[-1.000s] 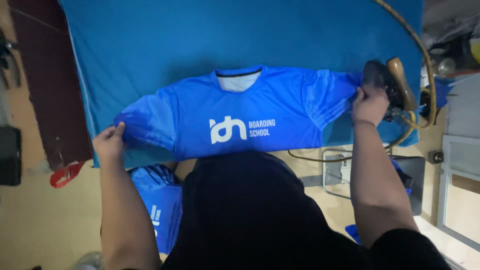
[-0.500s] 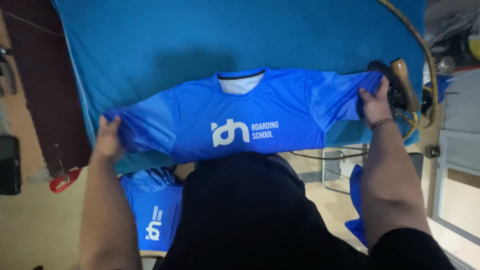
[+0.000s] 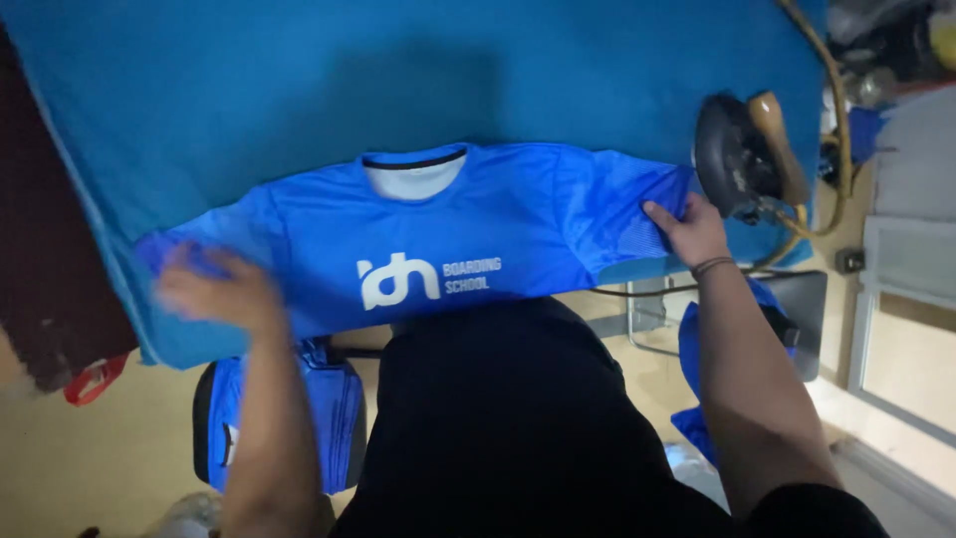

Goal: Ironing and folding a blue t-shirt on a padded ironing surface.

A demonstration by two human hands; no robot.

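Right now my right hand (image 3: 694, 231) rests flat on the right sleeve of the blue jersey (image 3: 468, 249), fingers spread and open on the cloth, not pinching it as far as I can see. My left hand (image 3: 221, 292) is over the left sleeve, at the near edge of the shirt; it is blurred, so I cannot tell whether that grip is closed on the fabric or lying loose on it.

The jersey lies face up, spread wide across the near edge of the surface (image 3: 299, 90), which is covered in a teal cloth. Its collar points away from me, and its white chest print faces up near the hem. The hem reaches the surface's front edge, just against my dark-clothed body.

Just beside my right hand, past the sleeve tip, stands an iron (image 3: 742, 154) with a wooden handle, tipped on its end near the surface's right edge. A yellowish cord (image 3: 841, 120) curves away from it.

Below the surface, by my left arm, sits a stack of more blue garments (image 3: 329, 408).
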